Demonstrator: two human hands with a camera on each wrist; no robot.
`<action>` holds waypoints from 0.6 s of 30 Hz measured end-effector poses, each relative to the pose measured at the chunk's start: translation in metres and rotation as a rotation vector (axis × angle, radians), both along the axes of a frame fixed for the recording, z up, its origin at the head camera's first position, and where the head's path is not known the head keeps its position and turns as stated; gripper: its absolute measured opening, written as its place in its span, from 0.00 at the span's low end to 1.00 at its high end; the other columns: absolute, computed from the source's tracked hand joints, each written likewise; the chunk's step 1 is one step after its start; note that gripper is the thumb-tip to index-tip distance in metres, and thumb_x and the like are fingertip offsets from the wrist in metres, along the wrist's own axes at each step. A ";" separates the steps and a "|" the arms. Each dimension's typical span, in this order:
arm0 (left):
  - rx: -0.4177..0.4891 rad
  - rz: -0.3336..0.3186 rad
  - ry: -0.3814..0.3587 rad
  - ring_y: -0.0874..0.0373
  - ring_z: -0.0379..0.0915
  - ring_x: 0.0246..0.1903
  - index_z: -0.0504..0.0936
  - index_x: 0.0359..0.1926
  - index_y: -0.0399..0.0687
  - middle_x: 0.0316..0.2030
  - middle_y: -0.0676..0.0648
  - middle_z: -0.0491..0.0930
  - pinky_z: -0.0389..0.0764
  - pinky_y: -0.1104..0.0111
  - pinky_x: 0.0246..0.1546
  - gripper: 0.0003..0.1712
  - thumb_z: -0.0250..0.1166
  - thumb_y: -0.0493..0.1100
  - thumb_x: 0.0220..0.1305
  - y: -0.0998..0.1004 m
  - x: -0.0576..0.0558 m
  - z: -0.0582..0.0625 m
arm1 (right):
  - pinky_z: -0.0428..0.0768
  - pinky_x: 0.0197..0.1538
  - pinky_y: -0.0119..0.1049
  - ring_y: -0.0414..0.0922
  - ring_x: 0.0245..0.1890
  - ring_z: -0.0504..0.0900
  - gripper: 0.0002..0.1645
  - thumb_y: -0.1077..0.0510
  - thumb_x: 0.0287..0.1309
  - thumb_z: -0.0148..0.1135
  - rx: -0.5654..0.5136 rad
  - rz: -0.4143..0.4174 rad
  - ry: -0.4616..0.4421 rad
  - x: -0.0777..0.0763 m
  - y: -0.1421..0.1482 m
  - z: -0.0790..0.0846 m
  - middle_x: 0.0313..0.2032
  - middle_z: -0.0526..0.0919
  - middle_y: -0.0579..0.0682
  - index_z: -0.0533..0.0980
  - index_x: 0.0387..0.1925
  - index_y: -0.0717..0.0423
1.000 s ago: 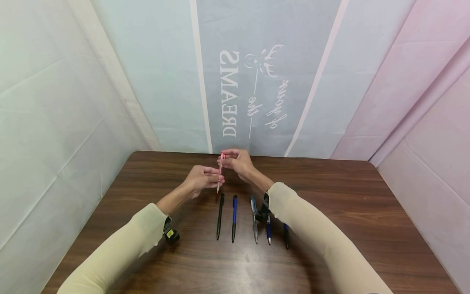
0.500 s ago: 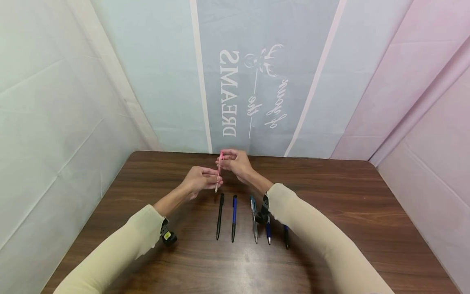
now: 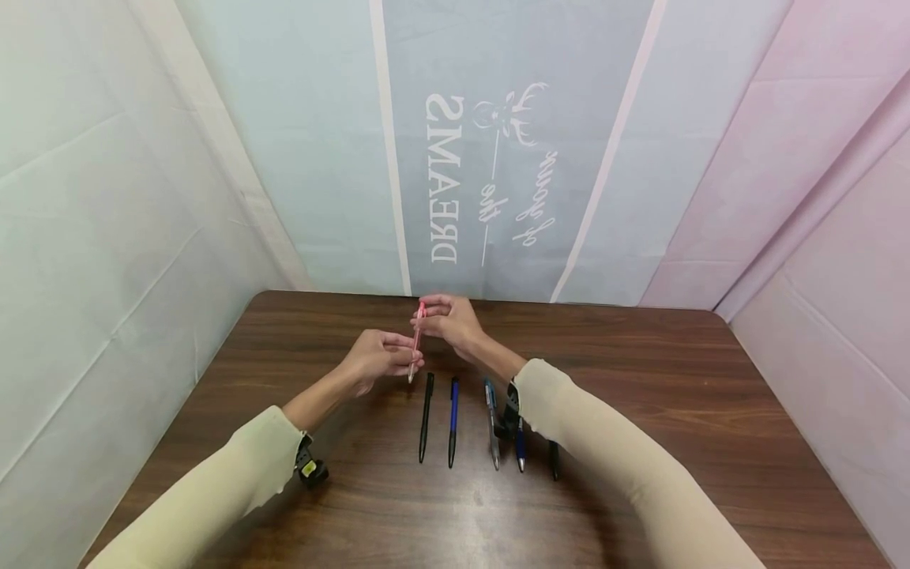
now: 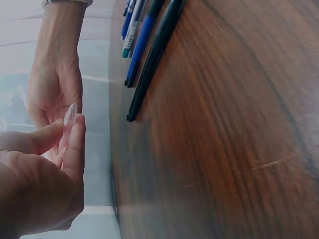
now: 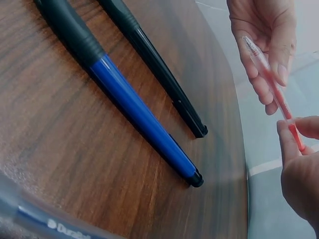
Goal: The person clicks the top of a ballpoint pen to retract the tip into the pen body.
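Observation:
Both hands hold one clear-barrelled pen with a red core and red top [image 3: 416,341] above the far part of the table. My left hand [image 3: 371,362] pinches it near the clear tip between thumb and fingers. Higher up, by the red end, my right hand [image 3: 455,325] pinches it too. The pen is tilted, tip toward me, as the right wrist view shows closely. Below the hands lie a black pen [image 3: 426,423] and a blue pen with black ends [image 3: 453,427], side by side.
Right of those lies a grey pen with a teal top [image 3: 492,431]. A blue pen [image 3: 520,454] and a dark pen [image 3: 554,462] are partly hidden by the right wrist and sleeve. A printed cloth [image 3: 490,197] hangs behind the brown wooden table [image 3: 682,395].
Both hands, with the red pen between them, have shifted slightly left and toward me. The pens on the table have stayed in place.

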State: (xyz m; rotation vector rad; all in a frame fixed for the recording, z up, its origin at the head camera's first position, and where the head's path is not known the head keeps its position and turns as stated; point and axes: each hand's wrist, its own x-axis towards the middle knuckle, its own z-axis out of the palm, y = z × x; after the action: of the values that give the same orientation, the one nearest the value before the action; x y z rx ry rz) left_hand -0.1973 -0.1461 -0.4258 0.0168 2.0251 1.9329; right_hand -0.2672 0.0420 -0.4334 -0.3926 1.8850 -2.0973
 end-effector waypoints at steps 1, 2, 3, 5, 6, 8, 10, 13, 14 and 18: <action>-0.002 0.000 -0.002 0.55 0.89 0.40 0.74 0.61 0.16 0.41 0.37 0.90 0.90 0.63 0.47 0.21 0.65 0.28 0.73 -0.001 0.002 0.000 | 0.89 0.55 0.46 0.69 0.57 0.84 0.26 0.76 0.66 0.63 0.006 0.001 0.001 0.001 -0.001 0.000 0.51 0.85 0.73 0.74 0.65 0.72; -0.006 0.001 -0.005 0.55 0.89 0.40 0.75 0.61 0.16 0.41 0.37 0.90 0.90 0.63 0.47 0.21 0.65 0.28 0.73 -0.002 0.004 0.000 | 0.89 0.55 0.46 0.69 0.57 0.84 0.26 0.76 0.66 0.64 0.006 0.004 0.000 0.002 -0.002 0.000 0.51 0.85 0.72 0.74 0.65 0.72; -0.010 0.001 -0.009 0.55 0.89 0.40 0.75 0.61 0.17 0.41 0.37 0.90 0.90 0.63 0.47 0.21 0.65 0.29 0.73 -0.003 0.006 0.000 | 0.89 0.55 0.47 0.70 0.57 0.83 0.26 0.76 0.66 0.64 0.005 0.009 -0.001 0.003 -0.002 0.000 0.50 0.86 0.71 0.74 0.64 0.73; -0.012 0.004 -0.018 0.55 0.89 0.40 0.75 0.61 0.17 0.41 0.38 0.90 0.91 0.63 0.47 0.21 0.65 0.29 0.73 -0.004 0.008 0.000 | 0.88 0.56 0.48 0.71 0.57 0.83 0.26 0.77 0.65 0.65 0.011 0.018 0.000 0.004 -0.003 -0.001 0.49 0.86 0.70 0.74 0.64 0.72; -0.015 0.003 -0.021 0.55 0.89 0.40 0.75 0.61 0.18 0.41 0.38 0.90 0.91 0.63 0.46 0.21 0.65 0.29 0.73 -0.005 0.010 0.000 | 0.89 0.56 0.48 0.70 0.57 0.84 0.27 0.77 0.64 0.66 0.015 0.023 0.003 0.005 -0.003 -0.002 0.48 0.87 0.69 0.74 0.64 0.72; -0.018 0.000 -0.025 0.54 0.89 0.40 0.76 0.61 0.18 0.41 0.38 0.90 0.91 0.63 0.46 0.21 0.65 0.29 0.74 -0.007 0.013 0.000 | 0.89 0.55 0.47 0.67 0.54 0.86 0.27 0.76 0.63 0.68 0.029 0.033 0.009 0.006 -0.004 -0.003 0.47 0.88 0.68 0.75 0.63 0.72; -0.018 -0.005 -0.024 0.54 0.89 0.41 0.76 0.61 0.18 0.41 0.38 0.90 0.91 0.63 0.46 0.20 0.65 0.29 0.73 -0.009 0.016 0.000 | 0.89 0.54 0.46 0.61 0.50 0.90 0.26 0.75 0.62 0.69 0.044 0.041 0.016 0.008 -0.004 -0.003 0.46 0.88 0.66 0.76 0.61 0.71; -0.033 -0.018 -0.019 0.52 0.89 0.42 0.76 0.61 0.18 0.42 0.37 0.90 0.91 0.63 0.46 0.20 0.65 0.29 0.74 -0.012 0.022 0.000 | 0.90 0.53 0.44 0.52 0.44 0.92 0.26 0.75 0.61 0.70 0.054 0.055 0.023 0.011 -0.004 -0.004 0.45 0.89 0.65 0.76 0.60 0.71; -0.039 -0.019 -0.019 0.51 0.89 0.43 0.76 0.60 0.19 0.42 0.37 0.90 0.91 0.63 0.47 0.20 0.65 0.30 0.74 -0.012 0.024 -0.001 | 0.90 0.52 0.44 0.51 0.44 0.92 0.26 0.75 0.61 0.71 0.051 0.061 0.020 0.012 -0.004 -0.004 0.44 0.88 0.65 0.76 0.60 0.71; -0.061 -0.032 -0.016 0.50 0.89 0.44 0.77 0.60 0.19 0.43 0.36 0.90 0.91 0.62 0.47 0.19 0.65 0.30 0.74 -0.016 0.030 -0.001 | 0.90 0.52 0.43 0.51 0.43 0.91 0.28 0.76 0.60 0.71 0.067 0.083 0.015 0.016 -0.004 -0.005 0.46 0.88 0.67 0.74 0.62 0.73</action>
State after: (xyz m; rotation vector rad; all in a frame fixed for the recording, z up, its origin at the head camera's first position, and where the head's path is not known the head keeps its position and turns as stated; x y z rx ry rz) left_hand -0.1668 -0.1616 -0.4272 0.0184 2.0598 1.8458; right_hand -0.2507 0.0375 -0.4381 -0.4648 1.9077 -1.9778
